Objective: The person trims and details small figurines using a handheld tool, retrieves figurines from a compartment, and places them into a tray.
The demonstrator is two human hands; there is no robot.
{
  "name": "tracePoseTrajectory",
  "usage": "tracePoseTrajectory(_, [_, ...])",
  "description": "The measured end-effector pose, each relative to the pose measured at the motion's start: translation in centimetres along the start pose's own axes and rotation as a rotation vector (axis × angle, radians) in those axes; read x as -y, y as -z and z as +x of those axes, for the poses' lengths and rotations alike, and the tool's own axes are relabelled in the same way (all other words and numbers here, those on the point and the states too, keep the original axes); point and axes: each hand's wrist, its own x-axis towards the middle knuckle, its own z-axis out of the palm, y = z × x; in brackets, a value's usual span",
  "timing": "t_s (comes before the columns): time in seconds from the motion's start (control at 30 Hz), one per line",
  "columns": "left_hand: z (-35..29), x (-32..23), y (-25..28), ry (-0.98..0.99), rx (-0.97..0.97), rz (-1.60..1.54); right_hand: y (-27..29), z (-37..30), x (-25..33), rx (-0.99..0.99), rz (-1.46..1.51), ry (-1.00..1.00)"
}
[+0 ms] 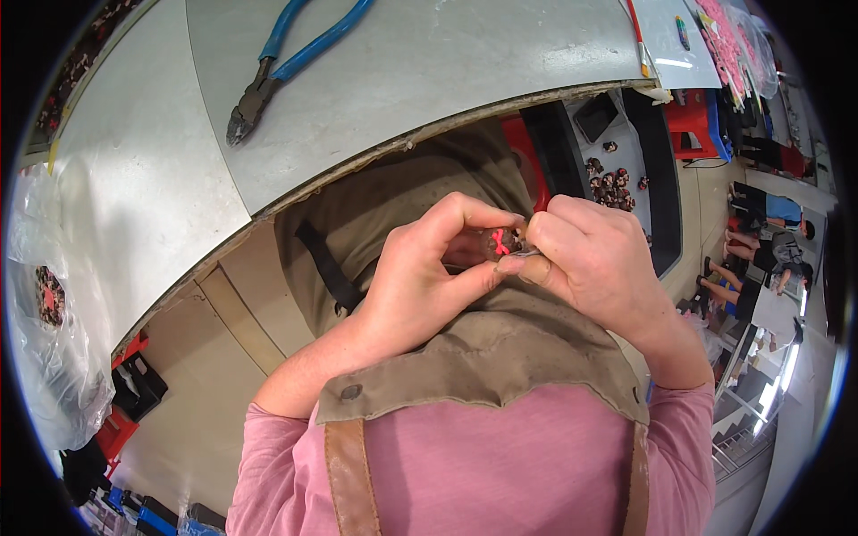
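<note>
Over my apron-covered lap, my left hand (416, 272) grips a small dark brown figurine (502, 239) with a red bow-like mark between thumb and fingers. Close against it on the right is my right hand (594, 259), its fingers curled and thumb pressed in. A thin, shiny sliver shows by the right thumb tip, too small to name. The fingers hide much of the figurine's right side. Both hands are below the table's front edge.
Blue-handled cutting pliers (259, 89) lie on the grey table (429, 62), with a red-handled brush (643, 58) farther right. Right of my lap, a black-rimmed tray (666, 170) holds several small brown figurines (612, 189). A clear plastic bag (67, 366) hangs at left; people (773, 210) are at far right.
</note>
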Motion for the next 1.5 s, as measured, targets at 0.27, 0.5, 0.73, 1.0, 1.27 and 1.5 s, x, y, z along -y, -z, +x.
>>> tracePoseTrajectory(0.27, [-0.04,0.25,0.11,0.023,0.041,0.005,0.01,0.30,-0.57,0.006,0.031,0.025])
tracePoseTrajectory(0.5, [-0.08,0.02,0.16,0.057,0.054,0.017,-0.04,0.24,-0.58,0.012,0.010,0.035])
tracePoseTrajectory(0.73, [-0.09,0.07,0.13,0.044,0.060,0.014,0.16,0.29,-0.44,0.023,-0.032,0.036])
tracePoseTrajectory(1.0, [-0.19,0.05,0.19,0.058,0.061,0.014,0.17,0.23,-0.34,0.031,-0.044,0.035])
tracePoseTrajectory(1.27, [-0.15,-0.20,0.02,0.060,0.066,0.036,0.03,0.05,-0.38,0.023,-0.003,0.010])
tracePoseTrajectory(1.5, [-0.16,0.21,0.06,0.041,0.060,0.041,-0.13,-0.19,-0.47,0.038,-0.001,0.015])
